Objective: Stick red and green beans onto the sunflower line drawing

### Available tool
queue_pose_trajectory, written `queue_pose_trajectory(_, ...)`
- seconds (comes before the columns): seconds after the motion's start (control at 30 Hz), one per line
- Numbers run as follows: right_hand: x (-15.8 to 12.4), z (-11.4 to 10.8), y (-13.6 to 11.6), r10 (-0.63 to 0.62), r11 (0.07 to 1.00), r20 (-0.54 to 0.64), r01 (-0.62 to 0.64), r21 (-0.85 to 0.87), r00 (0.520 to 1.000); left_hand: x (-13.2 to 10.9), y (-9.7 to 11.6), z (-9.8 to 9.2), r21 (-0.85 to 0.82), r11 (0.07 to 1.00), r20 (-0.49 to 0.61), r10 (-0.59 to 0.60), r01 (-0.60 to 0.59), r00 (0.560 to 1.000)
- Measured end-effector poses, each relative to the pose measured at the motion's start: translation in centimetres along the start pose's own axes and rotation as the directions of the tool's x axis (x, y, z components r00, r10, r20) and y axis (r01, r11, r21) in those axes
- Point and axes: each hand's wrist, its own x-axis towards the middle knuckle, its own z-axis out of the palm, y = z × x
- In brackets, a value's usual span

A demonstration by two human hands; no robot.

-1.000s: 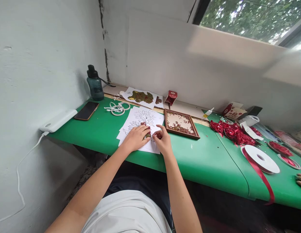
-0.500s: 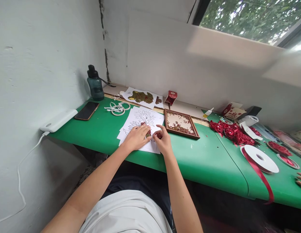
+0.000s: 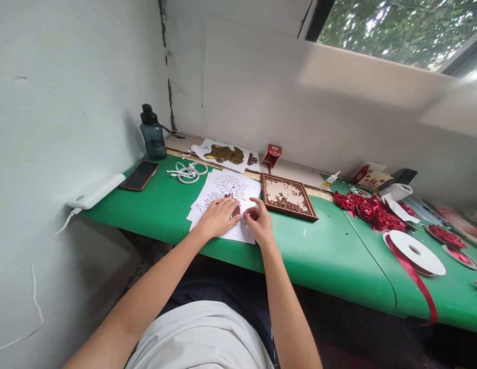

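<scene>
A sheet of paper with a black line drawing of flowers (image 3: 227,183) lies on top of other sheets. Small red and green beans (image 3: 236,211) cover part of it. My left hand (image 3: 219,218) rests flat on the drawing, fingers stretched out beside the beans. At the sheet's right edge, my right hand (image 3: 260,223) has its thumb and fingers curled together in a pinch. Reddish beans show within its curl, but what the fingertips grip is too small to make out. Just beyond the right hand is a wooden-framed tray (image 3: 290,211) with loose beans scattered in it.
On the green table (image 3: 323,251) lie a phone (image 3: 139,176), a coiled white cable (image 3: 188,173) and a bottle (image 3: 153,134). Behind the drawing is a bean picture (image 3: 225,155). A ribbon spool (image 3: 417,252) and red ribbon pieces stand right. Another person's fingers show at the right edge.
My hands stay in nearly the same place, with only a slight shift of the whole view. At the right edge, the other person's hand has mostly moved out of view.
</scene>
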Motion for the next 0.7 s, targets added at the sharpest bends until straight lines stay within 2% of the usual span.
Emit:
queue_pose_trajectory(0.17, -0.09, -0.09, 0.0, -0.004, 1.0, 0.045, 0.004, 0.009, 0.999, -0.31, 0.02, -0.46, -0.082, 0.997, 0.007, -0.007, 0.007, 1.0)
queue_pose_trajectory(0.27, -0.18, -0.17, -0.09, -0.007, 1.0, 0.073, 0.007, 0.0, 0.997, -0.31, -0.12, -0.67, -0.114, 0.993, -0.028, 0.017, -0.02, 0.999)
queue_pose_trajectory(0.7, -0.24, -0.27, -0.04, -0.003, 1.0, 0.102, 0.003, -0.006, 0.995, -0.75, -0.27, -0.84, -0.147, 0.986, -0.119, 0.066, -0.083, 0.991)
